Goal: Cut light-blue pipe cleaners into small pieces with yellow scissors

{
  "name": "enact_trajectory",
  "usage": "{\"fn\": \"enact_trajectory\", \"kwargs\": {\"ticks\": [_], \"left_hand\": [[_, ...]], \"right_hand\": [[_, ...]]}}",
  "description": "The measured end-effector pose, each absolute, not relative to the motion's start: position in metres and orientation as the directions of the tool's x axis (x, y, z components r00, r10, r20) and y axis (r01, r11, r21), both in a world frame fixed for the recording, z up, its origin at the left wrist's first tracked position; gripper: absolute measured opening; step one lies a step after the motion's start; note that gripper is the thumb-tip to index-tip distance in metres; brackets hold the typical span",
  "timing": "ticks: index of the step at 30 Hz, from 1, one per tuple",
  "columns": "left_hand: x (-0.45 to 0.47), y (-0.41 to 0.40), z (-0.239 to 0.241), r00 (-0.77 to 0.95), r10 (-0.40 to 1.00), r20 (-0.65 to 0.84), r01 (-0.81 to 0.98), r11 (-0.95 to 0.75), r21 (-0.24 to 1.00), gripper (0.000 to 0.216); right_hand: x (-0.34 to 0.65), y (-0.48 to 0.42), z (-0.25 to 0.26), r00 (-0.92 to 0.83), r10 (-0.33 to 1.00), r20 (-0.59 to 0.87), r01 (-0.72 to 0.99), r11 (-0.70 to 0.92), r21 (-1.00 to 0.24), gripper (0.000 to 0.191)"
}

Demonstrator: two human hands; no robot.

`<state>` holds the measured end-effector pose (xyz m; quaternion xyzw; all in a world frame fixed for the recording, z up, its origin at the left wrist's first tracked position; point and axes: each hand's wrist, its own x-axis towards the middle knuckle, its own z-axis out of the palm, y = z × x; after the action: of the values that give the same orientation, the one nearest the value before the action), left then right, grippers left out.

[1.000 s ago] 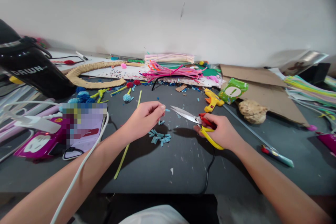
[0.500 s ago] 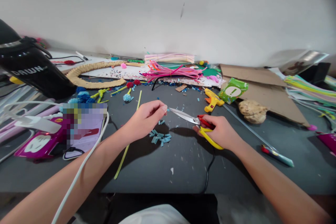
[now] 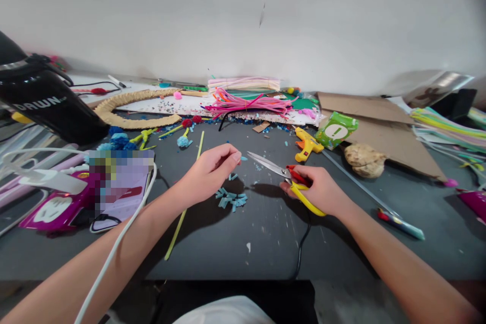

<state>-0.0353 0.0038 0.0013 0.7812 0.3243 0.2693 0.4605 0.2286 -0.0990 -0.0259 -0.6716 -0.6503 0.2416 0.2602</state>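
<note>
My left hand (image 3: 212, 172) pinches a small light-blue piece (image 3: 243, 158), whose tip pokes out past the thumb and forefinger. My right hand (image 3: 315, 190) grips scissors (image 3: 268, 163) with red and yellow handles, their blades pointing left toward that piece, a small gap away. On the table below the left fingers lies a loose pile of cut light-blue pieces (image 3: 232, 199). A yellow-green pipe cleaner (image 3: 176, 235) runs under the left wrist, partly hidden by it.
A yellow glue gun (image 3: 307, 145) lies beyond the scissors, beside a green packet (image 3: 337, 130) and cardboard (image 3: 395, 147). Pink pipe cleaners (image 3: 248, 105) lie at the back. Leftward are a black bottle (image 3: 49, 98) and a phone (image 3: 125, 187); a white cable (image 3: 114, 258) crosses my left forearm.
The scissors' tips have drawn back slightly to the right from the left fingertips. More of the light-blue piece shows at the left fingers, and the left hand has barely moved.
</note>
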Motion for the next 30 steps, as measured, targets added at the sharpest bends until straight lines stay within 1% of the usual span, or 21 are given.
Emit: {"fn": "enact_trajectory", "kwargs": {"ticks": [2, 9, 17, 23, 25, 28, 30], "left_hand": [[-0.0355, 0.0037, 0.0015, 0.646, 0.752, 0.131, 0.263, -0.381, 0.886, 0.028], [-0.0361, 0.0025, 0.002, 0.653, 0.741, 0.155, 0.265, -0.415, 0.871, 0.027], [-0.0358, 0.0021, 0.0033, 0.655, 0.739, 0.156, 0.277, -0.427, 0.86, 0.027], [-0.0361, 0.0026, 0.0027, 0.652, 0.741, 0.161, 0.283, -0.435, 0.855, 0.028], [-0.036, 0.0026, 0.0017, 0.65, 0.743, 0.159, 0.284, -0.432, 0.856, 0.028], [-0.0357, 0.0023, 0.0009, 0.652, 0.742, 0.158, 0.285, -0.433, 0.855, 0.027], [-0.0359, 0.0024, 0.0012, 0.653, 0.741, 0.159, 0.292, -0.44, 0.849, 0.028]], "right_hand": [[0.2274, -0.0992, -0.0244, 0.043, 0.999, -0.003, 0.722, -0.033, -0.691, 0.039], [0.2293, -0.0989, -0.0278, 0.014, 1.0, -0.011, 0.722, -0.017, -0.692, 0.039], [0.2316, -0.099, -0.0316, 0.014, 1.0, 0.016, 0.76, 0.0, -0.65, 0.042], [0.2321, -0.0987, -0.0293, 0.01, 0.999, 0.031, 0.815, 0.01, -0.58, 0.044], [0.2313, -0.0986, -0.0287, 0.033, 0.999, 0.017, 0.795, -0.016, -0.606, 0.044], [0.2291, -0.0983, -0.0274, 0.07, 0.997, -0.016, 0.716, -0.061, -0.695, 0.044], [0.2275, -0.0979, -0.0259, 0.077, 0.997, -0.014, 0.691, -0.064, -0.72, 0.045]]}}
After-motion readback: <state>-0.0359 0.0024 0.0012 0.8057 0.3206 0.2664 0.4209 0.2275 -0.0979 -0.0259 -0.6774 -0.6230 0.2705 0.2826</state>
